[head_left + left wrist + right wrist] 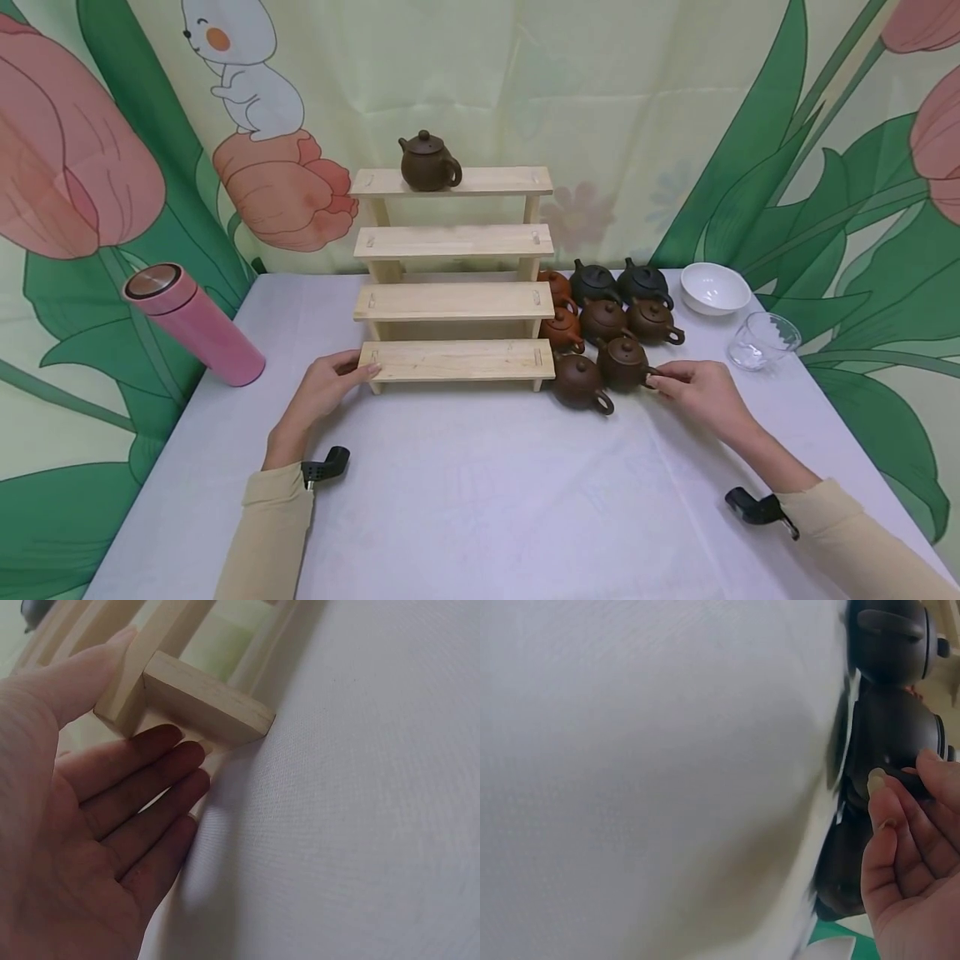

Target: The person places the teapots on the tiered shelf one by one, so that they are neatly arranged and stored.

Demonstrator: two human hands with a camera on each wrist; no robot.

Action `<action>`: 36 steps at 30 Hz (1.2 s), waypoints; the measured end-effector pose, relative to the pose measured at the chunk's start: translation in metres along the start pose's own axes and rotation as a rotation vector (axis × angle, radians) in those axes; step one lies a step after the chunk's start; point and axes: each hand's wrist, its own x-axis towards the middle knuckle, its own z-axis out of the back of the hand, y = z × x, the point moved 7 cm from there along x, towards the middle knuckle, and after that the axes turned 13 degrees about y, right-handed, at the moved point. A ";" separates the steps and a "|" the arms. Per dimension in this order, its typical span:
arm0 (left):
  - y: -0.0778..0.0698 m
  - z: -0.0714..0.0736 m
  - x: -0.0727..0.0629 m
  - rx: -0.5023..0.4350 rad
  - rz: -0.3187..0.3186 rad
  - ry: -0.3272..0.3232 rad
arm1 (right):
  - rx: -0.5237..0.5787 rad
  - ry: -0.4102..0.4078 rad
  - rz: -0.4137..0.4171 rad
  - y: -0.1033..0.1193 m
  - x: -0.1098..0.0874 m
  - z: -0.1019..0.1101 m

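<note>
In the head view a four-tier wooden display stand [453,360] stands on the table. My left hand [327,387] is at the left end of its lowest board. The left wrist view shows my thumb [112,656] on that board, the other fingers [154,784] loosely extended below it near the stand's leg [210,701]. My right hand [701,396] pinches the handle of a dark brown teapot [624,364] at the front right of a cluster. In the right wrist view thumb and fingertips hold this handle [905,781]. Another brown teapot [579,382] sits beside it.
One dark brown teapot [427,162] stands on the top tier. Black teapots [595,283], reddish ones [561,329] and other brown ones [652,320] crowd the stand's right side. Farther right are a white bowl [715,289] and a clear glass cup [761,342]. A pink thermos [198,325] stands left.
</note>
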 end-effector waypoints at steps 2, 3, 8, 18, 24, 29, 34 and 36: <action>0.000 -0.001 -0.001 -0.002 0.002 0.002 | 0.004 -0.005 -0.002 0.001 -0.002 0.002; 0.001 -0.001 -0.001 -0.003 0.003 0.002 | 0.006 -0.004 -0.002 0.001 -0.002 0.004; 0.000 0.000 -0.001 -0.010 -0.002 -0.003 | 0.024 -0.003 -0.006 0.006 -0.004 0.012; 0.001 -0.001 -0.001 -0.021 0.003 0.001 | 0.066 -0.047 0.018 0.025 -0.003 0.035; 0.001 -0.001 -0.001 -0.014 0.002 0.000 | 0.063 -0.076 0.027 0.038 -0.001 0.049; 0.000 0.000 0.000 -0.011 -0.005 -0.002 | 0.065 -0.104 0.040 0.048 0.003 0.060; 0.002 0.000 0.001 -0.005 0.000 -0.003 | 0.077 -0.131 0.046 0.060 0.006 0.068; 0.002 0.000 0.000 -0.004 0.007 -0.001 | 0.081 -0.149 0.053 0.065 0.008 0.072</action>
